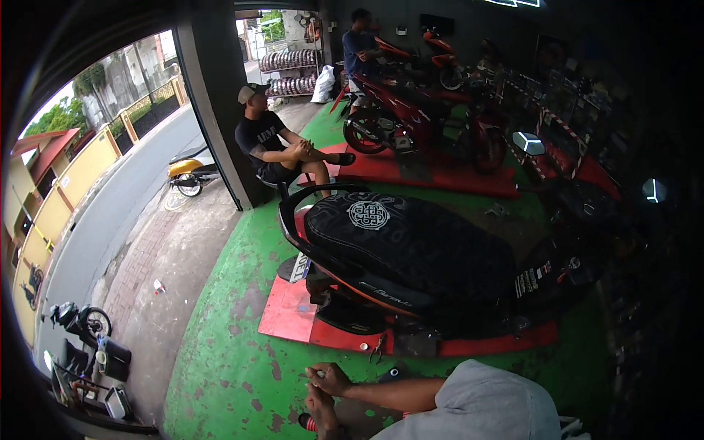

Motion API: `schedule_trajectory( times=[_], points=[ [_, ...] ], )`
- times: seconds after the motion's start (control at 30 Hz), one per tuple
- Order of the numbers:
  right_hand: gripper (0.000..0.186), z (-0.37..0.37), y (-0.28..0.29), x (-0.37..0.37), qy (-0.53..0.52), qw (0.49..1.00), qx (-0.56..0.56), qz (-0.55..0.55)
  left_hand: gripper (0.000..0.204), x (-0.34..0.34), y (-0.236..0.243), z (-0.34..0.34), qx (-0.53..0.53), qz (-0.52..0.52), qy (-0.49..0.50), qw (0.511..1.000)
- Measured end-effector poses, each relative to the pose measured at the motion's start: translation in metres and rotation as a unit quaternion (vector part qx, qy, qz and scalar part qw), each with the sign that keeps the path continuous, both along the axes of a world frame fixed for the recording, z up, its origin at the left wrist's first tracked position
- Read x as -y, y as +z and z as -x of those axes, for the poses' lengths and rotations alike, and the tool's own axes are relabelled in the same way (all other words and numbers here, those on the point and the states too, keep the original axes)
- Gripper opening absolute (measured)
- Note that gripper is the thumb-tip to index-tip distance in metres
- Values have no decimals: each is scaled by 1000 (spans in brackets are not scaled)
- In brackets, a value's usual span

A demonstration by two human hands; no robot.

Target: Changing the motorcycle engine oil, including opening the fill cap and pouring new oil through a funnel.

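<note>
My right hand, on a bare forearm below a grey sleeve, has its fingers curled closed; whether a small thing is in them I cannot make out. My left hand is just below it, also curled, its hold unclear. Beyond them a black scooter with a patterned seat and white round emblem stands on a red platform. Pliers or a similar tool, a small white round item and a dark round item lie near the platform's front edge.
A seated person is beside the doorpost. Another person stands behind a red motorbike. A tire rack, white sack and cluttered shelving are farther back. Green floor borders the pavement and street at left, with parked scooters.
</note>
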State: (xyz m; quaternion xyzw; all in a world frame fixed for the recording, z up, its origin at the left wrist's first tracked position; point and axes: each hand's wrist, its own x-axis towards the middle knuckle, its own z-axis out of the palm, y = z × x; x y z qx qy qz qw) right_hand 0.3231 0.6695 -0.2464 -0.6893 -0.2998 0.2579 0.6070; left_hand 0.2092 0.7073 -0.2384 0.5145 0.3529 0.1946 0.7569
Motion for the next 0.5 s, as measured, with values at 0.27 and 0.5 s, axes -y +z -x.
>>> schedule_trajectory(
  times=[0.27, 0.5],
  points=[
    [49, -17, 70, -156, 39, 878, -436, -196, 74, -211, 151, 90, -194, -668, -139, 705],
    [45, 46, 167, -318, 57, 851, -427, -301, 71, -380, 220, 158, -258, -733, -153, 611]
  ],
)
